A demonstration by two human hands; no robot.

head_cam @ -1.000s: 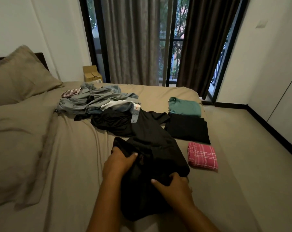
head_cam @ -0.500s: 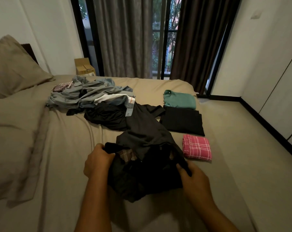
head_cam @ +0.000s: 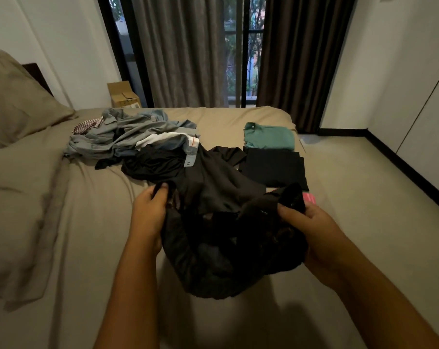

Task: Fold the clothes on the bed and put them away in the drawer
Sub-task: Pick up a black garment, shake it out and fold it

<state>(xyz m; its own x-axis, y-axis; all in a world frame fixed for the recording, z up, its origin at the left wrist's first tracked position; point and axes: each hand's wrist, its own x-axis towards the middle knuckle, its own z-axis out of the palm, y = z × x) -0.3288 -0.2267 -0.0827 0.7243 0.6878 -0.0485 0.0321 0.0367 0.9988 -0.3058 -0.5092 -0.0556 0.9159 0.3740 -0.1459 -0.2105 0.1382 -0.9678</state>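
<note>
- The pink checked cloth (head_cam: 309, 198) is almost fully hidden behind the black garment (head_cam: 228, 248); only a small corner shows above the right hand (head_cam: 311, 230).
- The black garment is bunched, so its type and edges cannot be made out in the dim light. It hangs between both hands over the near part of the bed (head_cam: 92, 248).
- The left hand (head_cam: 147, 215) pinches the garment's upper left edge between thumb and fingers. The right hand is closed on the bunched upper right part.
- Both forearms are cut off by the lower frame edge.
- The unfolded pile (head_cam: 127, 139) lies across the middle of the bed: grey-blue fabric, a white piece and dark fabric, overlapping. A striped item (head_cam: 86, 125) shows at its far left end.
- Folded items lie at the bed's right side: a green garment (head_cam: 268, 136) and, just nearer, a folded black garment (head_cam: 273, 168).
- A cardboard box (head_cam: 124, 95) stands beyond the bed; its contents are not visible.
- A pale blue tag (head_cam: 190, 159) lies on the pile; its print is unreadable.
</note>
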